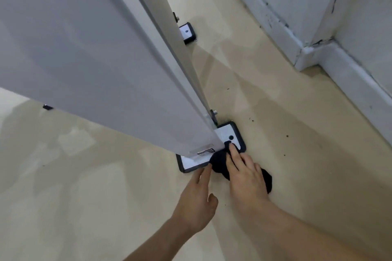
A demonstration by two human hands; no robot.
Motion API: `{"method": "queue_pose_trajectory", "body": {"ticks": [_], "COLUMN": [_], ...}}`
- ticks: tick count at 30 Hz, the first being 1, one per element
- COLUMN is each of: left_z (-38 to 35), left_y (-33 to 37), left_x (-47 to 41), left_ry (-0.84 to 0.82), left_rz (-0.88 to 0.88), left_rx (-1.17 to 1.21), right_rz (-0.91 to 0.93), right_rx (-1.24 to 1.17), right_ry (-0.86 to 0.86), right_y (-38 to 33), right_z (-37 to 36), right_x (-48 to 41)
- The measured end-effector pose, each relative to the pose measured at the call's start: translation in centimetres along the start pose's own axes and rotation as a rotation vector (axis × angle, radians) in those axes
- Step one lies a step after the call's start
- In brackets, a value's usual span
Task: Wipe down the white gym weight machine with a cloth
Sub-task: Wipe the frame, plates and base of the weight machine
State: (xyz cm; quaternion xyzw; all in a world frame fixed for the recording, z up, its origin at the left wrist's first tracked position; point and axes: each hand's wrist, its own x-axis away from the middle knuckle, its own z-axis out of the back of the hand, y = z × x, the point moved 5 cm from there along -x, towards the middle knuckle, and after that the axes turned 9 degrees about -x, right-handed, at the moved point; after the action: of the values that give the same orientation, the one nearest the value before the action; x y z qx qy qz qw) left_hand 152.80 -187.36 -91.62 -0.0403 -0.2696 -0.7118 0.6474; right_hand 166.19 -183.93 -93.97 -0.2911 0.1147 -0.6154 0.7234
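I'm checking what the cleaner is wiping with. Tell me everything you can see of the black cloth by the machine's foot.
The black cloth looks like soft, matte fabric, bunched and crumpled. It lies partly on the near corner of the white foot plate and partly on the beige floor. The right hand presses it with straight fingers, hiding its middle; one end shows behind that hand. Fingertips of the left hand reach its left edge.

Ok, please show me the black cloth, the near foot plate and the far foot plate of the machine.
black cloth (218, 164), head view, the bunched end lying on the plate.
near foot plate (225, 132), head view, white top beside the hole.
far foot plate (187, 36), head view, white top.
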Motion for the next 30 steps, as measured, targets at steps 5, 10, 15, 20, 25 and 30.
{"method": "queue_pose_trajectory", "body": {"ticks": [5, 10, 15, 20, 25, 30], "left_z": [-0.1, 0.0, -0.2, -1.4, -0.1, -0.8], "left_y": [-3.8, -6.7, -3.8, 3.2, 4.1, 4.0], "left_x": [1.0, 1.3, 0.5, -1.1, -2.6, -2.5], "left_ry": [0.039, 0.111, 0.056, 0.007, 0.024, -0.031], "left_rz": [0.225, 0.272, 0.147, -0.146, -0.148, -0.141], "left_rx": [0.129, 0.134, 0.054, -0.094, -0.132, -0.208], "right_rz": [0.186, 0.168, 0.208, -0.203, 0.138, 0.305], "right_rx": [-0.029, -0.125, -0.189, -0.605, -0.242, -0.202], "right_ry": [0.003, -0.187, -0.082, 0.493, -0.093, 0.071], "right_y": [-4.6, -7.8, -3.1, 4.8, -0.3, 2.5], "right_z": [-2.7, -6.7, -3.5, 5.2, 2.7, 3.9], "right_x": [1.7, 2.9, -0.5, -3.9, -8.1, -4.6]}}
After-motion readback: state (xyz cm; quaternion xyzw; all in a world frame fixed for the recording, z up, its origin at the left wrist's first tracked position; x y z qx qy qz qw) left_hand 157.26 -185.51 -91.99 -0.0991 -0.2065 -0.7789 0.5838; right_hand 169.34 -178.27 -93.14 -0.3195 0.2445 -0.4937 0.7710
